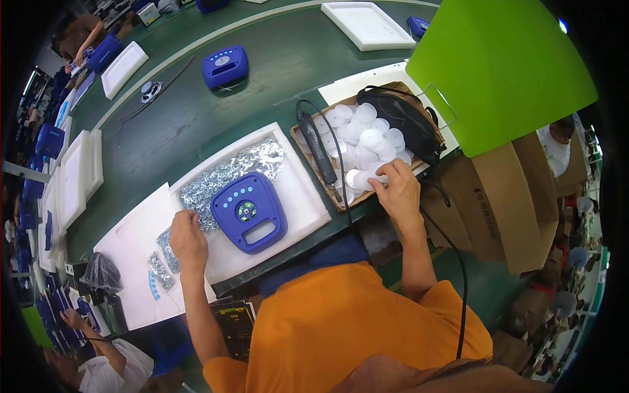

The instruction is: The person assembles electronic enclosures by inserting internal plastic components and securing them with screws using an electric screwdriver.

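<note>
A blue plastic housing [268, 208] with a row of light-blue buttons, a round opening and a rectangular slot lies in a white foam tray [305, 208]. Many small shiny metal parts [216, 180] are heaped beside and behind it in the tray. My left hand [188, 241] is at the tray's left side by these parts, its fingers pinched together; what they hold, if anything, is hidden. To the right, my right hand [401, 191] pinches a translucent white disc [375, 177] at the near edge of a cardboard box [337, 200] full of loose white discs [363, 134].
A black electric screwdriver [316, 147] and a black pouch [406, 121] lie on the box; their cable hangs past my right arm. A green panel [498, 72] stands at right. Another blue housing [225, 67] and a speaker [151, 90] rest on the green bench. Co-workers sit left.
</note>
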{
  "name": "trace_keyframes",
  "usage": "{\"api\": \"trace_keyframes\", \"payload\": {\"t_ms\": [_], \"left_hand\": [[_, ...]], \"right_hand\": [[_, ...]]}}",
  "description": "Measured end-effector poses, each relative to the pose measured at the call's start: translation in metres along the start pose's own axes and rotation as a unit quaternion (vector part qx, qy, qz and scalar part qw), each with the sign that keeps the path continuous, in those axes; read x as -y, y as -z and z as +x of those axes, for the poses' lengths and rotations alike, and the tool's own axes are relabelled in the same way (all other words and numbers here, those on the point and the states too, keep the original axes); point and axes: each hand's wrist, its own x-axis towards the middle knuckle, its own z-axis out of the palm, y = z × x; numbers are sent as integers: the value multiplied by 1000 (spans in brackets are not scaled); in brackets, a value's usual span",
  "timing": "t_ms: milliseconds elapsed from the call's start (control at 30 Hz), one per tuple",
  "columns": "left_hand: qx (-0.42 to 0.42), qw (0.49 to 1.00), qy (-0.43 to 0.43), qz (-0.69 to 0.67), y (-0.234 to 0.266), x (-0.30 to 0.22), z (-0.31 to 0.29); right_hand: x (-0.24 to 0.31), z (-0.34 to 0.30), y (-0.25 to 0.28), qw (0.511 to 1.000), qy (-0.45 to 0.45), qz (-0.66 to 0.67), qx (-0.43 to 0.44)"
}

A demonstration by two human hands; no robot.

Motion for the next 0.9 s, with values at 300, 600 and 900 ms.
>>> {"api": "trace_keyframes", "payload": {"t_ms": [300, 600, 900], "left_hand": [[-9, 992, 65, -108, 11, -8, -10], [-27, 988, 69, -138, 17, -17, -20], [-37, 977, 98, -186, 19, -12, -34]], "right_hand": [[-4, 2, -20, 998, -48, -11, 34], [-9, 6, -19, 1000, -15, -11, -11], [-19, 10, -38, 994, 104, -21, -38]]}}
